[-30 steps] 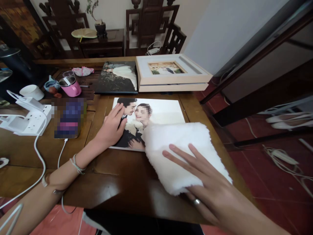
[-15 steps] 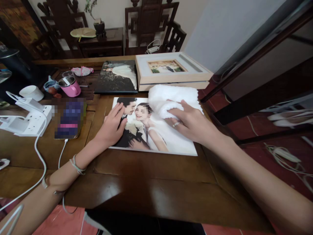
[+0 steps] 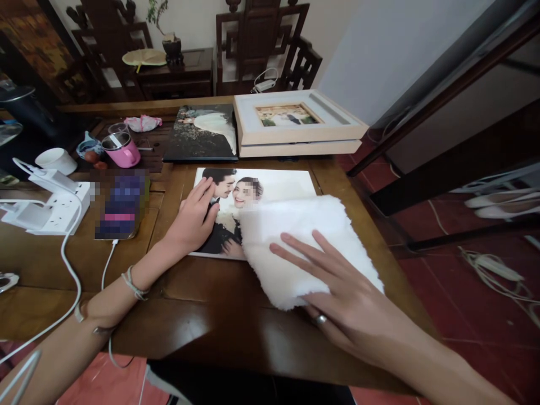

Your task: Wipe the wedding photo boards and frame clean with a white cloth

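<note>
Since the earlier frame, the white, fluffy, rectangular cloth point(image 3: 291, 219) and the right hand point(image 3: 346, 281) have moved nearer. On the glossy brown wooden table point(image 3: 202, 292) lies a thin rectangular wedding-photo panel point(image 3: 284, 183), its near right part under the cloth. The right hand's fingers spread over the cloth; whether it pinches the near edge, I cannot tell. The left hand point(image 3: 194, 216) lies flat, gripping nothing, on the panel's left side.

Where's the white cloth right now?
In the head view, right of centre, the white cloth lies under the right hand, covering part of the photo album.
</note>
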The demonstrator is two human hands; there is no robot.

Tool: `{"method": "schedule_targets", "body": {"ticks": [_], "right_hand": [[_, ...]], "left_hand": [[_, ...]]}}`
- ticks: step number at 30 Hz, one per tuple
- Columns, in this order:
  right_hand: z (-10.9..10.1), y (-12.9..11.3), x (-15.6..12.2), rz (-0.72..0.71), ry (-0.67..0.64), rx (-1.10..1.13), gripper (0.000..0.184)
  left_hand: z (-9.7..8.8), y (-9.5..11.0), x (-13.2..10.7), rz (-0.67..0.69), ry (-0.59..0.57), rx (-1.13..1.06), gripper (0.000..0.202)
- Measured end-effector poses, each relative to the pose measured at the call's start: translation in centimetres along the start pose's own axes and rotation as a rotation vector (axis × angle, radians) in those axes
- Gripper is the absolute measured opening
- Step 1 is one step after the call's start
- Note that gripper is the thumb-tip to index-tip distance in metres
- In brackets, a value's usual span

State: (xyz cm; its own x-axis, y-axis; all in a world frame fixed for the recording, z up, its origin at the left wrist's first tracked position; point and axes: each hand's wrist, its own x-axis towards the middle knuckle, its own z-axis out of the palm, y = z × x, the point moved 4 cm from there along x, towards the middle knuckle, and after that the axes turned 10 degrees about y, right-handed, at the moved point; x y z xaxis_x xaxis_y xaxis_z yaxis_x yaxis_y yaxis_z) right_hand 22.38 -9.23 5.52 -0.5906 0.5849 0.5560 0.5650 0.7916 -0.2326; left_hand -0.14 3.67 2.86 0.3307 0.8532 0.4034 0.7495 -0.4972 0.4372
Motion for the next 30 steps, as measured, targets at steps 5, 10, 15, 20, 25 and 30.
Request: {"method": "schedule_targets", "body": {"ticks": [5,10,15,20,25,30], "right_hand": [[0.3,1.2,0.7,0.010,-0.015,-0.041,0.026],[0.4,3.5,1.9,0.020,0.013,-0.113,0.021],[0.4,4.7,2.5,0.071,0.024,-0.158,0.020],[0.5,2.9,1.8,0.074,0.007,-0.166,0.021],[0.7,0.1,0.8,0.024,0.030,-0.076,0.026],[0.2,0.2,0.7,0.012,-0.018,-0.034,0.026]], "left_hand": [[-0.1,0.3,-0.5,-0.008,-0.003,0.002,0.048],[-0.4,0.9,-1.5,-0.010,-0.013,0.013,0.049],[-0.4,1.1,-2.1,-0.003,-0.012,0.014,0.049],[-0.2,0.8,-1.4,0.001,-0.013,0.026,0.049],[0.0,0.3,-0.4,0.009,-0.005,0.029,0.049],[-0.2,0.4,-0.5,-0.001,-0.006,0.028,0.049]]}}
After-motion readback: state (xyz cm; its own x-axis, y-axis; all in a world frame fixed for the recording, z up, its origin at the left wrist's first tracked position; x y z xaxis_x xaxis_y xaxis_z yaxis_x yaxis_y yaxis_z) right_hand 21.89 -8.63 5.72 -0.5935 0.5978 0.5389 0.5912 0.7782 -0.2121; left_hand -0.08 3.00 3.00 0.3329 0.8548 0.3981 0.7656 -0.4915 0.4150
